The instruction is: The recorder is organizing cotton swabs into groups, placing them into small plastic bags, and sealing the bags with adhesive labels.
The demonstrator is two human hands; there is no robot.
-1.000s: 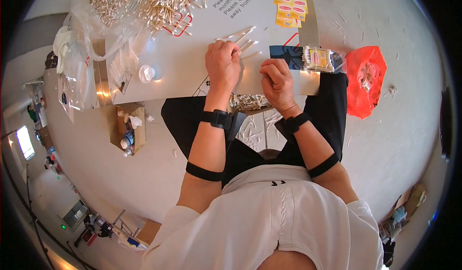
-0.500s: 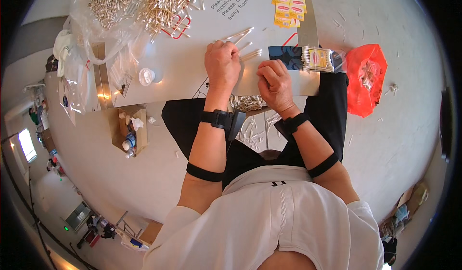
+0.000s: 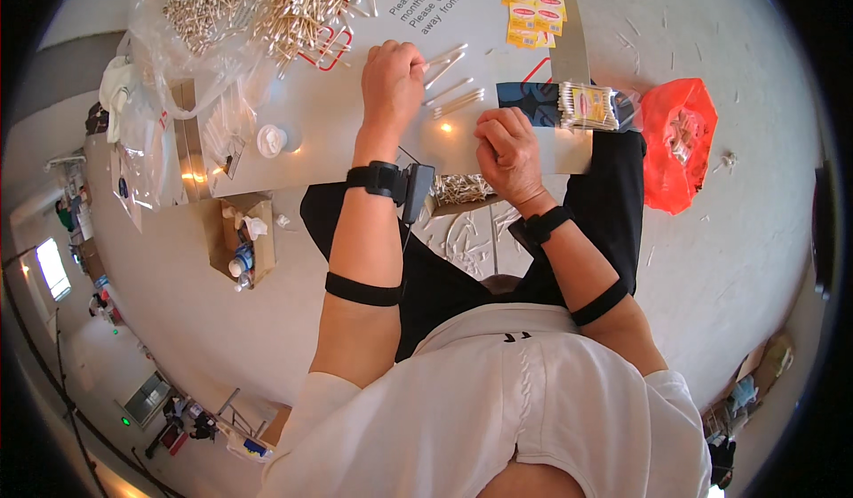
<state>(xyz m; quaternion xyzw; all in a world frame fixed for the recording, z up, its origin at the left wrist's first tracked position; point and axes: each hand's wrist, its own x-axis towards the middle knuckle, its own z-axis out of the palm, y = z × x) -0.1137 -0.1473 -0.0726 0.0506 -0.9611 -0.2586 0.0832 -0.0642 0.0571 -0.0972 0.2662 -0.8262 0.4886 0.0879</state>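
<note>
My left hand point(image 3: 391, 83) is over the metal tabletop point(image 3: 329, 138), its fingers curled together beside a few loose cotton swabs point(image 3: 447, 56). Whether a swab is pinched in its fingertips is hidden. More cotton swabs point(image 3: 458, 103) lie side by side between my two hands. Near the table's front edge rests my right hand point(image 3: 508, 151), closed, with its finger ends tucked out of sight. A clear pack of cotton swabs point(image 3: 588, 107) with a yellow label lies to its right, over a dark blue sheet point(image 3: 528, 103).
A big heap of cotton swabs point(image 3: 306, 9) and a clear plastic bag point(image 3: 151, 80) take up the far left. A small white tub point(image 3: 270, 141) stands nearer. Yellow cards point(image 3: 535, 14) lie far right. A red bag point(image 3: 680, 147) and an open cardboard box point(image 3: 260, 254) flank the table.
My left hand has moved away from me and slightly left, exposing more of the loose swabs. My right hand stays in nearly the same place.
</note>
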